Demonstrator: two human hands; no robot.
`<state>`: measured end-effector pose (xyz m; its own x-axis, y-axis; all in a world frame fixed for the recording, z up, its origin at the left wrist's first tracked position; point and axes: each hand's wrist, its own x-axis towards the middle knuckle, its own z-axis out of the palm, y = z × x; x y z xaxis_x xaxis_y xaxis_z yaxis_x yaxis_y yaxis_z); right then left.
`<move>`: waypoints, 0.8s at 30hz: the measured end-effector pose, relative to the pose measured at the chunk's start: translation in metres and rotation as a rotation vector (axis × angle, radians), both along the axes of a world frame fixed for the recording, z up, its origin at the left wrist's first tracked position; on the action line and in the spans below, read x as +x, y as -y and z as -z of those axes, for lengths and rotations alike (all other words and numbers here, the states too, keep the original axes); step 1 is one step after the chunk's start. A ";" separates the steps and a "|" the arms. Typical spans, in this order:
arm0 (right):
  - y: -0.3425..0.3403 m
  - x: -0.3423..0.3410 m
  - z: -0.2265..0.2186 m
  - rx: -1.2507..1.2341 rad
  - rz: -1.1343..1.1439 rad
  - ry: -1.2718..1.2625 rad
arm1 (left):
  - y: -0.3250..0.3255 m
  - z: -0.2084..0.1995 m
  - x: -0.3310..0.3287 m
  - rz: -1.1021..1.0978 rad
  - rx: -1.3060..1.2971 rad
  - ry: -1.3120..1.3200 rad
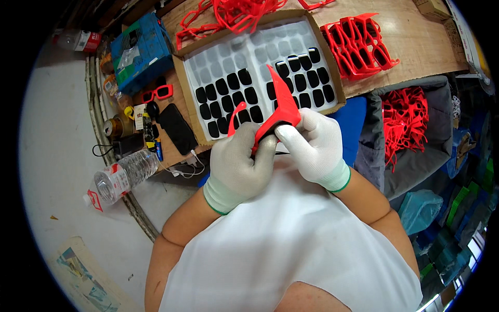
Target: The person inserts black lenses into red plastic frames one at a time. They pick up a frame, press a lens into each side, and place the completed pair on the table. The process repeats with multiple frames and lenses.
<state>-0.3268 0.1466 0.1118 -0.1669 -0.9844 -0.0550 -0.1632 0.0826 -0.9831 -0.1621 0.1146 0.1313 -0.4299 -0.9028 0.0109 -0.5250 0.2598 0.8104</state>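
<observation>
In front of my chest, both gloved hands hold a red sunglasses frame (285,107) between them, one temple pointing up and away from me. My left hand (240,158), in a grey-white glove, is closed around the frame's left part. With its thumb pressed at a dark lens (275,126) in the frame, my right hand (315,145) grips the other side in a white glove. Fingers hide much of the frame's front. Just beyond lies a shallow cardboard box (188,96) with rows of black lenses (232,80) on pale sheets.
Red frames pile up behind the box (236,13); a stacked row of red glasses (358,47) stands to its right. A grey fabric bin (416,156) at right holds more red frames (405,122). Left are a phone (177,128), blue box (140,52), red-framed glasses (157,93) and plastic bottle (125,177).
</observation>
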 end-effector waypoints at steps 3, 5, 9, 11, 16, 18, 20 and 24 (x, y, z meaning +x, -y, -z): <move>0.001 0.001 -0.001 -0.008 -0.018 -0.030 | 0.001 0.007 0.002 0.024 -0.148 -0.016; 0.000 0.000 0.006 0.038 -0.033 0.084 | 0.004 0.007 0.006 0.038 -0.022 -0.059; -0.003 -0.005 0.008 0.066 -0.079 0.181 | 0.008 0.001 0.017 0.087 0.121 -0.073; -0.007 -0.010 0.007 0.058 -0.057 0.102 | 0.007 0.000 0.018 0.124 0.053 -0.035; -0.011 -0.031 0.009 -0.304 -0.229 -0.236 | -0.003 -0.001 0.022 0.322 0.043 0.190; -0.016 -0.038 0.004 -0.369 -0.419 -0.273 | -0.008 -0.010 0.018 0.414 0.032 0.198; -0.021 -0.042 0.003 -0.401 -0.555 -0.250 | -0.016 -0.016 0.014 0.472 -0.027 0.203; -0.035 -0.047 0.005 -0.371 -0.745 -0.330 | -0.037 -0.011 0.014 0.473 -0.076 0.200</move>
